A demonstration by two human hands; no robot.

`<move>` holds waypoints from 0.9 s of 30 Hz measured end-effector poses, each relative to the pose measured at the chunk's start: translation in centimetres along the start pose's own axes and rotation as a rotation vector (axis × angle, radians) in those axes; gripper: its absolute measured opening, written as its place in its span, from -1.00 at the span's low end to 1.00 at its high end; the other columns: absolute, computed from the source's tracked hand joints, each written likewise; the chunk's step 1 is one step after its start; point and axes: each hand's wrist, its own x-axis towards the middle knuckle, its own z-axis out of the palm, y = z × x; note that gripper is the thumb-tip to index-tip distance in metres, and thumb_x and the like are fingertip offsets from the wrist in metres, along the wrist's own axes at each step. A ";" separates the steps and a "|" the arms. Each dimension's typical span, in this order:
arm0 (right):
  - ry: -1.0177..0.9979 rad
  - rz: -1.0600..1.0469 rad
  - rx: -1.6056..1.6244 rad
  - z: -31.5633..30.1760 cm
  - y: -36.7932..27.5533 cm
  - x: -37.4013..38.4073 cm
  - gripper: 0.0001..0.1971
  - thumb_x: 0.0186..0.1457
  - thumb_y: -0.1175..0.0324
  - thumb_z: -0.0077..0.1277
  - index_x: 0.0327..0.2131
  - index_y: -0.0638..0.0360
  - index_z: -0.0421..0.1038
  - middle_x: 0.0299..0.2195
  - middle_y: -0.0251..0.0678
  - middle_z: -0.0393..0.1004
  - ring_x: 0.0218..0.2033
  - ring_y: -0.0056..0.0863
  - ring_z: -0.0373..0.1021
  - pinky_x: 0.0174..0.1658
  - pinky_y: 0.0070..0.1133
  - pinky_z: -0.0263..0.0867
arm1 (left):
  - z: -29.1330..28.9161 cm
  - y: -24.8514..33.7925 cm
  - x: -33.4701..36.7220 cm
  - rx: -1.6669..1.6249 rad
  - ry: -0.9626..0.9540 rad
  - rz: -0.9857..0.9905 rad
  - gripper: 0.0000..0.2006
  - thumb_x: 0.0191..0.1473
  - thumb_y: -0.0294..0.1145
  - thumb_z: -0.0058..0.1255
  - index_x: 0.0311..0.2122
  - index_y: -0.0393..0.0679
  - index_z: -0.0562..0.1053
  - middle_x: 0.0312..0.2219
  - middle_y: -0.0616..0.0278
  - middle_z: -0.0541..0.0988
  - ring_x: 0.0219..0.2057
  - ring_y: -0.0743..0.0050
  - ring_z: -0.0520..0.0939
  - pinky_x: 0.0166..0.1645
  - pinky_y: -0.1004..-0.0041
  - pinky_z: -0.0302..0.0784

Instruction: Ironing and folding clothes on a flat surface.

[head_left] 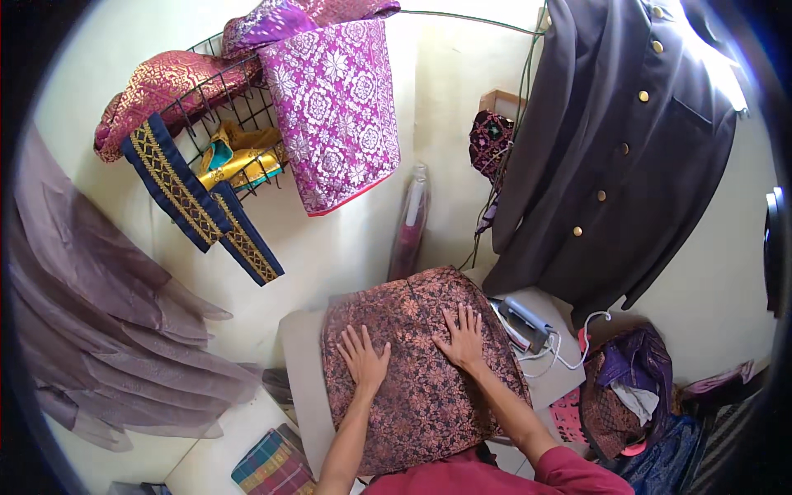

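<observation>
A dark cloth with a copper-coloured floral pattern lies spread over a pale ironing board, its near end reaching my body. On its left part my left hand rests flat, fingers spread. My right hand presses flat on the upper right part, fingers also apart. Neither hand grips anything. Just right of the cloth, an iron with a white cord sits on the board's far right corner.
A dark jacket with gold buttons hangs at the right. Purple patterned cloth drapes from a wire basket on the wall. Sheer mauve fabric hangs left. A pink basket of clothes stands right; folded plaid cloth lies lower left.
</observation>
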 end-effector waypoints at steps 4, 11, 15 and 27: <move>-0.049 0.001 0.068 -0.1 0.9 -0.1 -0.24 0.12 -0.24 -0.19 0.28 -0.01 0.07 0.31 0.04 -0.08 0.33 0.01 -0.19 0.33 -0.10 -0.36 | 0.1 0.3 0.1 -0.002 -0.014 -0.001 -0.19 0.12 0.18 -0.14 0.31 -0.17 0.04 0.32 -0.16 -0.16 0.35 -0.14 -0.20 0.34 -0.12 -0.41; -0.082 -0.124 0.331 -5.4 5.0 -0.8 -0.38 0.06 0.18 0.07 0.18 0.14 0.18 0.20 -0.05 0.17 0.23 -0.11 0.10 0.27 -0.37 0.06 | -0.1 0.5 0.2 -0.156 0.047 0.007 -0.31 0.07 -0.07 0.04 0.22 -0.22 0.20 0.29 -0.19 -0.04 0.34 -0.16 -0.14 0.35 -0.13 -0.41; 0.102 -0.134 0.389 -11.8 6.6 0.6 -0.41 -0.04 0.37 0.11 0.12 0.19 0.25 0.07 -0.04 0.31 0.11 -0.08 0.23 0.20 -0.30 0.14 | -0.4 5.0 1.1 -0.344 0.119 0.214 -0.52 0.00 -0.25 0.11 0.04 -0.17 0.36 0.15 -0.04 0.22 0.28 -0.13 0.03 0.34 -0.14 -0.27; 0.035 0.063 -0.074 -9.6 13.8 -1.4 -0.35 0.06 0.43 -0.09 0.24 0.33 0.00 0.22 0.03 0.13 0.25 -0.03 0.08 0.23 -0.12 0.05 | 2.8 24.5 2.0 -0.396 -0.061 0.584 -0.54 0.01 -0.23 0.09 0.05 -0.13 0.44 0.14 0.00 0.26 0.28 -0.09 0.04 0.34 -0.16 -0.29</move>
